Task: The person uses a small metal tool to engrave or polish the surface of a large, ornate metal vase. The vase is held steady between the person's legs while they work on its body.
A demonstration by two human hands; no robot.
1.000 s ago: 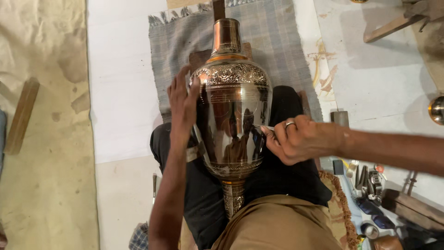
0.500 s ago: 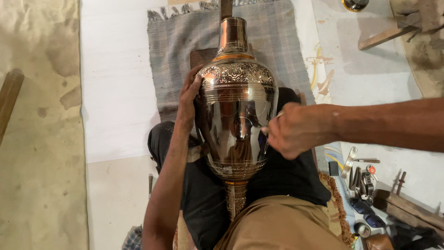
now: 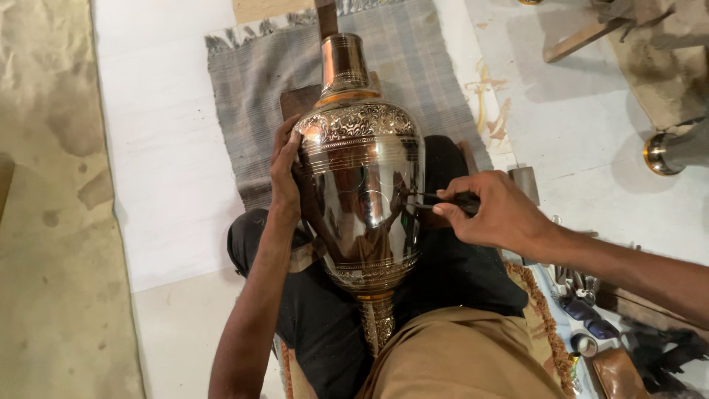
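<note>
On your far left, the bare floor (image 3: 52, 222) is stained and has nothing on it, so there is open room on that side. Next to it lies a white sheet (image 3: 159, 148), and its edge runs straight down the picture. On the sheet is a grey woven mat (image 3: 251, 89) with a fringe along its top edge.

Your left hand (image 3: 284, 166) lies flat against the left shoulder of the metal vase (image 3: 362, 170). The fingers are spread and point up toward the engraved band; the hand is open and presses on the vase, it does not close around it. The vase lies on its side over a black cushion (image 3: 325, 325) on your lap. Its neck points away from you, over the mat, and its narrow foot points toward your knees. The belly is smooth and shiny, and it mirrors the room.

Your right hand (image 3: 491, 214) is just beside the right flank of the vase. This grip is closed around a thin dark tool (image 3: 443, 201), and the tip of the tool touches the polished belly.

Further right, the floor is pale and has marks on it. A wooden strip (image 3: 583, 37) lies near the top edge, a round metal piece (image 3: 661, 153) is at the right edge, and small tools (image 3: 583, 284) are crowded near your right forearm.
</note>
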